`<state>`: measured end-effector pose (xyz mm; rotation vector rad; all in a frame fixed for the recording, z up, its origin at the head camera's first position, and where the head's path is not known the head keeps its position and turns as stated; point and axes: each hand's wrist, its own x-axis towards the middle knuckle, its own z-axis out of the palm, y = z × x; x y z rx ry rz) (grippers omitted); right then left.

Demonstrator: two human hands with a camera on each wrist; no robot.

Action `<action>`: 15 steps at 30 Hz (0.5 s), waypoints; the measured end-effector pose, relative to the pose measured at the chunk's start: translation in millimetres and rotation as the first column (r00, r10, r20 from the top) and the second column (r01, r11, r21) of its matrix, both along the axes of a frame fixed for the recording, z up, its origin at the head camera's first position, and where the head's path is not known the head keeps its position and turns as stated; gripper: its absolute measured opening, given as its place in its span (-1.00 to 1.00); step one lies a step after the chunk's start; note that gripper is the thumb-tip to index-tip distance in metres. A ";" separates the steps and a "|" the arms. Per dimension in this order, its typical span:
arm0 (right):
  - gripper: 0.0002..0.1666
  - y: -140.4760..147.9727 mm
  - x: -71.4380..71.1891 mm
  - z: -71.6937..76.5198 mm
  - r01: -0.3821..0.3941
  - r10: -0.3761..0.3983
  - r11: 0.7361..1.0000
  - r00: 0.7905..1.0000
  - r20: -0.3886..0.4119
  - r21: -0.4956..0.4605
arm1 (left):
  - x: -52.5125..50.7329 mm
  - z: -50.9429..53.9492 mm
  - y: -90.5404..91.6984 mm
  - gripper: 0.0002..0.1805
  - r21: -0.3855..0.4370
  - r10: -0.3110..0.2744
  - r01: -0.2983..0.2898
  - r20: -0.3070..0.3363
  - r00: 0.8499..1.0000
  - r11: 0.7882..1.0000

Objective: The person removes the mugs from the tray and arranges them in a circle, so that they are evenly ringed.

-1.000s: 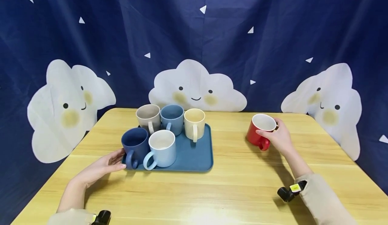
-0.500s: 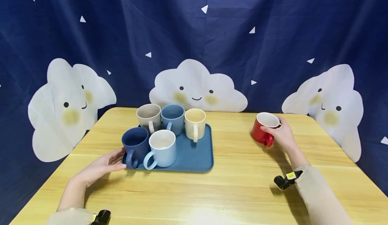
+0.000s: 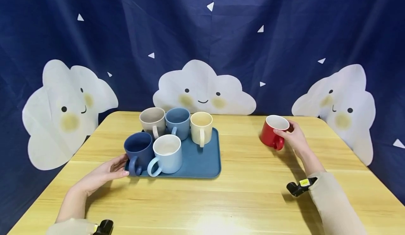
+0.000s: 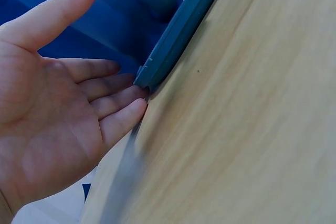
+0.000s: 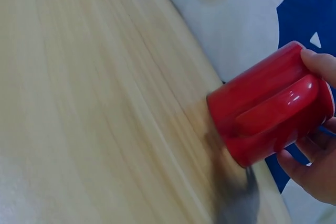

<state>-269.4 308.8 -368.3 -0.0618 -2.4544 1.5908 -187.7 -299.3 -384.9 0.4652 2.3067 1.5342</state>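
One red mug [image 3: 268, 136] is near the far right corner of the bench [image 3: 227, 199], its upper wall pinched between the right hand's [image 3: 295, 137] thumb and fingers. The left hand's [image 3: 99, 177] fingers, loosely open, touch the blue tray [image 3: 202, 159]. Best pinch firmly, mug level, pressing the tray lightly.

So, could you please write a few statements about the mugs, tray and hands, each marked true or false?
The right hand holds the red mug. True.
The left hand is at a corner of the tray, beside the dark blue mug. True.
Six mugs stand on the tray. False: five do; the red mug is off it.
The pale yellow mug stands in the tray's back row. True.
The red mug is red inside too. False: its inside is white.
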 end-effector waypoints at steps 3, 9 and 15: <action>-0.07 -2.3 4.4 7.6 -0.003 0.003 1.000 0.999 -0.036 0.018 | -0.5 -0.7 -0.4 -0.15 -0.002 -0.002 0.002 0.002 1.000 1.000; -0.04 -10.8 6.7 27.7 0.019 -0.015 0.999 0.989 -0.150 0.030 | -1.1 -2.3 -2.0 -0.15 0.001 -0.001 0.001 0.001 1.000 1.000; -0.12 -36.1 10.1 45.6 -0.040 0.048 0.998 0.979 -0.199 0.046 | -1.5 -1.7 -1.2 -0.14 0.007 -0.005 0.005 0.006 1.000 1.000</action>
